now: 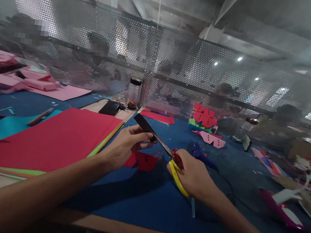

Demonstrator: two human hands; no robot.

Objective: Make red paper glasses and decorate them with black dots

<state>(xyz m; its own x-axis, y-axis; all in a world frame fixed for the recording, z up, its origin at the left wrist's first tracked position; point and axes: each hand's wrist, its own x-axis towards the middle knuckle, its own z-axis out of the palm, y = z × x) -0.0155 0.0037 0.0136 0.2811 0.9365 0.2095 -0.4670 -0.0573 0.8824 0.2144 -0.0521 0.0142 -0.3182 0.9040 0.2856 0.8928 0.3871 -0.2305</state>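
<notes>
My left hand (pixel 128 143) pinches a black strip of paper (pixel 144 124) between thumb and fingers, held above the blue work surface (pixel 143 199). My right hand (pixel 193 176) grips scissors (pixel 175 167) with yellow and red handles; their blades reach up and left to the black strip. A small red paper piece with dark dots (pixel 145 160) lies on the blue surface just below and between my hands.
A stack of red, green and orange paper sheets (pixel 54 137) lies at the left. Red and pink cut shapes (pixel 206 118) sit beyond, with a jar (pixel 133 93) by the perforated metal screen (pixel 163 63). People sit behind it. A glue gun (pixel 284 208) lies at the right.
</notes>
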